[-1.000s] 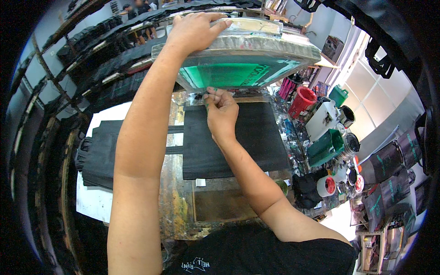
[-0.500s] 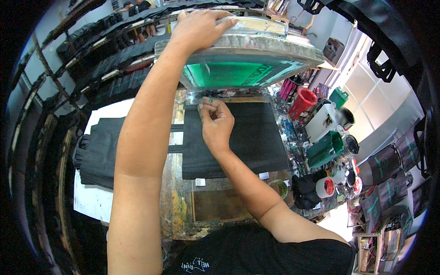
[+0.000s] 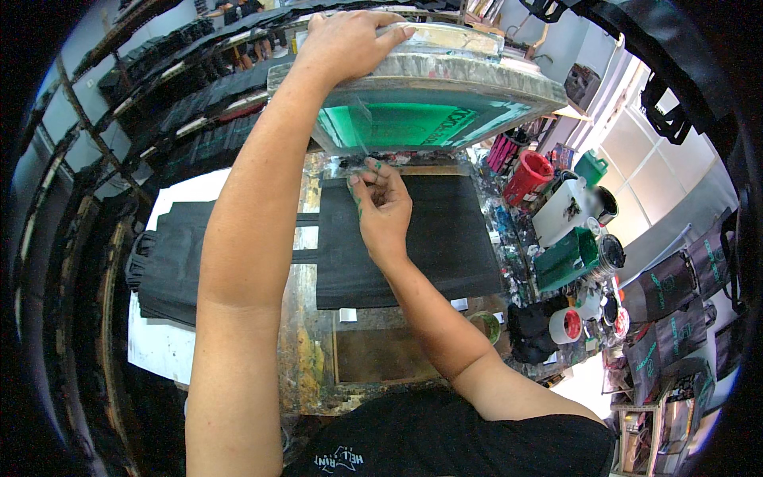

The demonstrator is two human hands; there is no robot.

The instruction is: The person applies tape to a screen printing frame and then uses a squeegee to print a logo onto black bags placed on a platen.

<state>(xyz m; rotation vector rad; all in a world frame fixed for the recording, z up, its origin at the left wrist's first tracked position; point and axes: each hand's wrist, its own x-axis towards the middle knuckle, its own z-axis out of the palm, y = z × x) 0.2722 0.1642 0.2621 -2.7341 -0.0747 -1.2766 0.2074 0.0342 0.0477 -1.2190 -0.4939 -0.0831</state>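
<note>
A screen printing frame (image 3: pixel 429 75) is tilted up at the far side, its underside facing me, with a green mesh area (image 3: pixel 381 123) and dark lettering. My left hand (image 3: pixel 350 46) is closed over its raised edge, by a cream-coloured strip. Below it, a black fabric bag (image 3: pixel 445 238) lies flat on the stained printing table (image 3: pixel 306 334), with straps running left. My right hand (image 3: pixel 385 203) hovers over the bag's far left part, fingers half curled, thumb and forefinger apart, green ink on the tips. A thin clear streak, perhaps film, shows between the mesh and these fingertips.
A stack of black bags (image 3: pixel 179 262) lies on a white sheet at left. Dark racks (image 3: pixel 87 103) line the left side. Along the right stand a red container (image 3: pixel 528 179), a green container (image 3: pixel 566 262), jars and a black cloth (image 3: pixel 531 330). People are visible at the far left.
My right thumb and forefinger have parted from a near pinch, and the hand has shifted slightly right. The raised frame edge and my left hand have risen a little.
</note>
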